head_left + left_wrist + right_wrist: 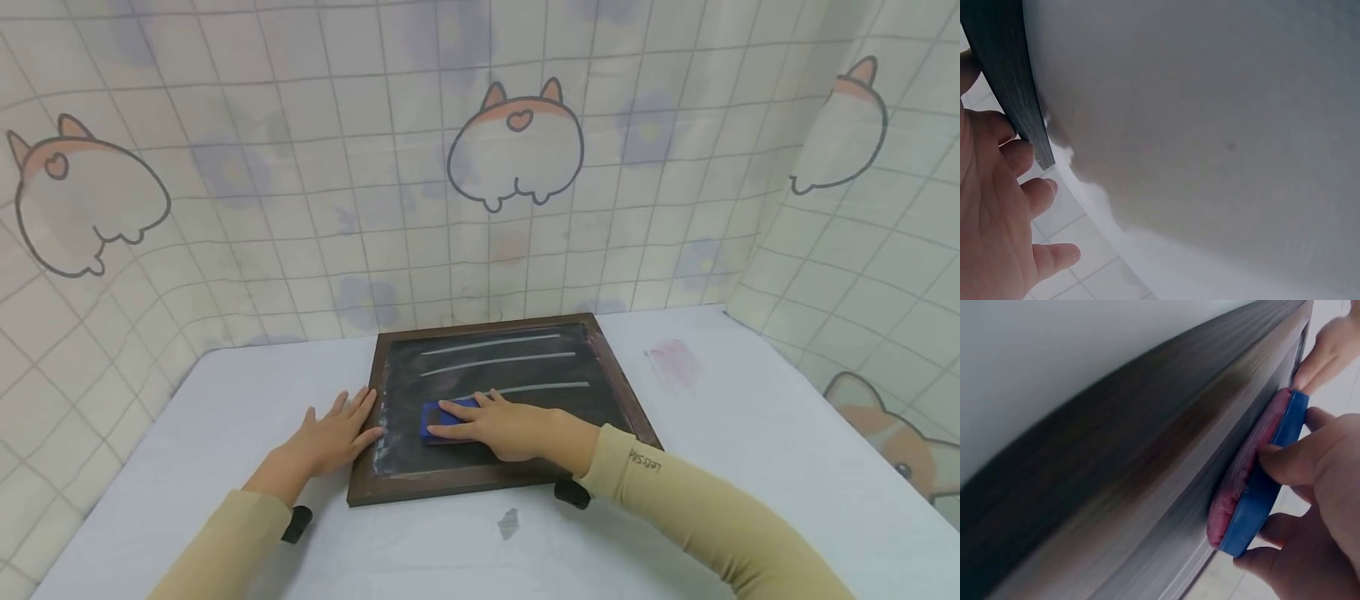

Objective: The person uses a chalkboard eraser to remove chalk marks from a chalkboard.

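Observation:
A framed chalkboard [525, 442] lies on the table, with three pale chalk lines [498, 362] across its upper half. My right hand [510, 427] grips a blue board eraser [431, 423] on the board's lower left part, below the lowest line. In the right wrist view, thumb and fingers hold the eraser [1257, 500] by its blue back, its pink pad facing the board. My left hand [330, 437] rests on the left side of the brown wooden frame [367, 475]. Its fingertips touch the frame's edge [1013, 75] in the left wrist view, the outer fingers extending beyond it.
A white cloth covers the table [180, 467], with a pink smudge [675, 364] right of the board and a grey patch [508, 523] in front. Tile-patterned curtains [337, 167] with cartoon animals enclose the back and sides. Whitish chalk dust [380, 442] marks the board's left edge.

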A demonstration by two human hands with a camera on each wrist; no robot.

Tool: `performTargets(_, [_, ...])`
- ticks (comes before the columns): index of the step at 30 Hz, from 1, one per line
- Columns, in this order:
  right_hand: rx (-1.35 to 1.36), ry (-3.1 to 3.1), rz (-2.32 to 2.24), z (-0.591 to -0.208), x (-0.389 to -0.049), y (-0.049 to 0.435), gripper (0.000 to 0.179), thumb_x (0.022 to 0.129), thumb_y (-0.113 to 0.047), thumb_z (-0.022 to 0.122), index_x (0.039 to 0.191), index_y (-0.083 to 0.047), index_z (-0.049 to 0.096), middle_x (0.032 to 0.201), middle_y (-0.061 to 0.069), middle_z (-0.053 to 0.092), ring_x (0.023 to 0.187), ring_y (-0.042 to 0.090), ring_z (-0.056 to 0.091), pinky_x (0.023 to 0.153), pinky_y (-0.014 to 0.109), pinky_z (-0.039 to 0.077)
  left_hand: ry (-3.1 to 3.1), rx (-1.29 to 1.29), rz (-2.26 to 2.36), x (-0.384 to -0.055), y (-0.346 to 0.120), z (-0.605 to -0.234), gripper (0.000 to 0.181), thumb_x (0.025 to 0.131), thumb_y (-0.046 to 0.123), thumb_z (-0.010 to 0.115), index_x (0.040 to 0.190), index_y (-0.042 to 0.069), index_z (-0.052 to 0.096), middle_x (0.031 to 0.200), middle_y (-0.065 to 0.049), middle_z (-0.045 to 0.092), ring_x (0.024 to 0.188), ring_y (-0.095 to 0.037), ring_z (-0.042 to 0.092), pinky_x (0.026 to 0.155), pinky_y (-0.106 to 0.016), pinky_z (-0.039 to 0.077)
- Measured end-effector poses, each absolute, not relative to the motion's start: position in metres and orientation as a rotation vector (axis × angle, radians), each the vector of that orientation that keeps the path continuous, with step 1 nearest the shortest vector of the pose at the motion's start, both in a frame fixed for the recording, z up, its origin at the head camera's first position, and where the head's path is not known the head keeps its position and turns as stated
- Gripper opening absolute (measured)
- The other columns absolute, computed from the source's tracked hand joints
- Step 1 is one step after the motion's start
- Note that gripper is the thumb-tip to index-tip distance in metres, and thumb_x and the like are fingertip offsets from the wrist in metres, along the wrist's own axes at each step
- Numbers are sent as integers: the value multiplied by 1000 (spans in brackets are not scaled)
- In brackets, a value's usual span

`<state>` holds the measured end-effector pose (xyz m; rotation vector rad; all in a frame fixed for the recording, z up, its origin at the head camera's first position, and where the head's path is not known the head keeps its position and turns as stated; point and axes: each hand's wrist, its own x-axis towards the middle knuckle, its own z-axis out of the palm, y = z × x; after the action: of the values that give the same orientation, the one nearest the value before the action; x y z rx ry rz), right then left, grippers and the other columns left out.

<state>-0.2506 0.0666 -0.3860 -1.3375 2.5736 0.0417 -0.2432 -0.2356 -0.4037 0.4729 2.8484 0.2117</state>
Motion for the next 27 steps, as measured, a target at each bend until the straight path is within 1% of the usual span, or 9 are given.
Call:
performTargets(4, [-1371, 2559, 53, -387, -252, 57, 89, 97, 17, 54, 165, -32, 25, 171, 5, 12, 148, 48, 28, 117, 57, 28, 2849, 462, 209, -243, -236, -403, 77, 109, 50, 41, 162, -1, 20, 167, -23, 17, 151, -50, 15, 109, -80, 8])
performTargets(8, [-1397, 2540, -32, -391, -253, 74, 83, 100, 14, 53, 165, -31, 25, 172, 5, 12, 148, 48, 27, 118, 56, 28, 2850, 472, 207, -244, -236, -403, 76, 109, 50, 41, 162, -1, 19, 167, -23, 17, 151, -50, 15, 109, -80, 8])
performTargets(13, [-1365, 2548, -164, -392, -251, 114, 79, 100, 14, 50, 164, -28, 30, 171, 7, 16, 148, 51, 26, 117, 58, 28, 2851, 486, 220, -244, -236, -403, 76, 109, 49, 42, 162, -1, 19, 167, -23, 17, 151, -49, 14, 109, -80, 7])
performTargets(17, [-1368, 2582, -249, -391, -248, 154, 74, 99, 13, 53, 162, -20, 34, 168, 16, 22, 142, 57, 30, 114, 64, 29, 2849, 467, 243, -243, -236, -403, 77, 109, 50, 42, 162, -1, 19, 167, -24, 17, 152, -49, 13, 110, -79, 6])
performTargets(20, [-1391, 2621, -281, -392, -246, 181, 71, 99, 13, 56, 161, -16, 37, 165, 21, 27, 138, 60, 35, 109, 68, 33, 2849, 454, 242, -242, -237, -404, 78, 109, 51, 42, 162, -1, 19, 167, -24, 16, 152, -49, 13, 110, -79, 5])
performTargets(21, [-1392, 2634, -289, -392, -245, 189, 70, 98, 12, 56, 160, -16, 38, 164, 21, 29, 137, 61, 36, 107, 67, 37, 2849, 451, 237, -242, -237, -405, 78, 109, 51, 42, 162, -1, 18, 167, -24, 16, 152, -49, 12, 110, -79, 5])
performTargets(24, [-1371, 2651, -337, -390, -241, 209, 70, 98, 12, 57, 159, -17, 40, 163, 22, 31, 135, 63, 37, 104, 70, 38, 2850, 444, 227, -242, -237, -406, 78, 109, 51, 42, 163, -1, 18, 168, -23, 15, 152, -49, 12, 110, -79, 5])
performTargets(27, [-1297, 2658, -401, -388, -238, 226, 68, 98, 12, 57, 158, -17, 42, 162, 21, 32, 136, 62, 36, 104, 70, 38, 2852, 447, 218, -243, -236, -407, 79, 109, 51, 42, 163, -1, 18, 168, -23, 15, 152, -49, 12, 110, -79, 5])
